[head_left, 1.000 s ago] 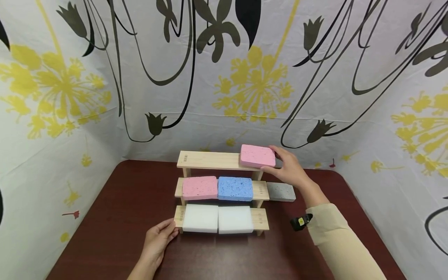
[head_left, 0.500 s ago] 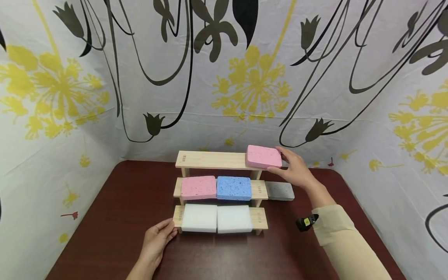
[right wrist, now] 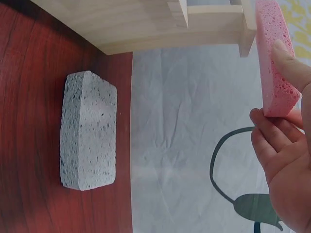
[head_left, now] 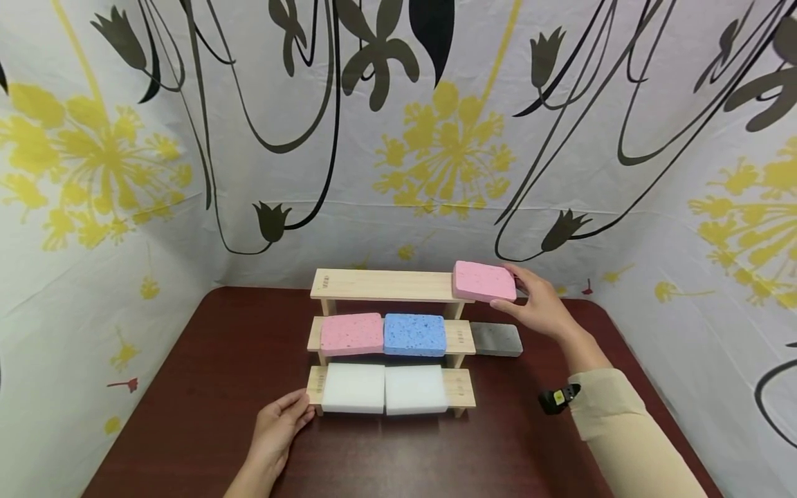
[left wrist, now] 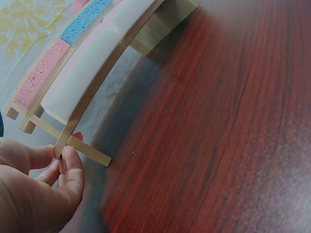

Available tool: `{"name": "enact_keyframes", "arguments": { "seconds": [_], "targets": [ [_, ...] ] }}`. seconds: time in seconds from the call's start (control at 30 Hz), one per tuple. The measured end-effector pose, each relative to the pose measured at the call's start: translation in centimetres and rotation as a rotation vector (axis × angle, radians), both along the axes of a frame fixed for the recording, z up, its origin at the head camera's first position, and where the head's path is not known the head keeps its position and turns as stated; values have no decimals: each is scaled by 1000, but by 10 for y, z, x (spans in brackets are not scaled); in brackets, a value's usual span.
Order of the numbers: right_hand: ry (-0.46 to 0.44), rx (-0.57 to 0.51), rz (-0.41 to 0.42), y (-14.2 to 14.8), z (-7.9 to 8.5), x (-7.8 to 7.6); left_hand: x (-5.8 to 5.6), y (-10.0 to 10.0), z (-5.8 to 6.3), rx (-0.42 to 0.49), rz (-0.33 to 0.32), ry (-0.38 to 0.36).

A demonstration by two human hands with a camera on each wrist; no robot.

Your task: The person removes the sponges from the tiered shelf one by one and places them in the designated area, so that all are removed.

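Observation:
At the right end of the top tier of a three-tier wooden rack (head_left: pixel 380 283), my right hand (head_left: pixel 537 304) grips a pink sponge (head_left: pixel 483 281) by its right end. In the right wrist view the thumb lies on one side of this pink sponge (right wrist: pixel 276 63), and it juts past the end of the tier. My left hand (head_left: pixel 278 430) pinches the left end of the lowest tier; the left wrist view shows thumb and fingers at the board's end (left wrist: pixel 63 145). Another pink sponge (head_left: pixel 352 333) and a blue sponge (head_left: pixel 415 335) lie side by side on the middle tier.
Two white sponge blocks (head_left: pixel 353 389) sit on the lowest tier. A grey sponge (head_left: pixel 497 339) lies on the dark red table (head_left: pixel 187 415), right of the rack. Behind the table hangs a white cloth (head_left: pixel 349 235) with flower prints.
My right hand has moved to the right with the pink sponge, from on the top tier to partly past its right end. The left hand keeps its hold on the rack.

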State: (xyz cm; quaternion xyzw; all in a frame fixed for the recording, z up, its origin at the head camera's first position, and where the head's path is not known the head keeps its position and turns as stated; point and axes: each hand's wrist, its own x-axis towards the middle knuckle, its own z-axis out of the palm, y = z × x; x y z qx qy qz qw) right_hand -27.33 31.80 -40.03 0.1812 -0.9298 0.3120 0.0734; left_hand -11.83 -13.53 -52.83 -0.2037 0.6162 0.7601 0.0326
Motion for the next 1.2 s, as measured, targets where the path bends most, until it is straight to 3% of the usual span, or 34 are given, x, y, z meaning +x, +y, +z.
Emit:
{"name": "enact_keyframes", "arguments": {
  "seconds": [1.2],
  "targets": [
    [-15, 15, -21, 50, -17, 9, -1, 0, -3, -2, -2, -9]
  ]
}}
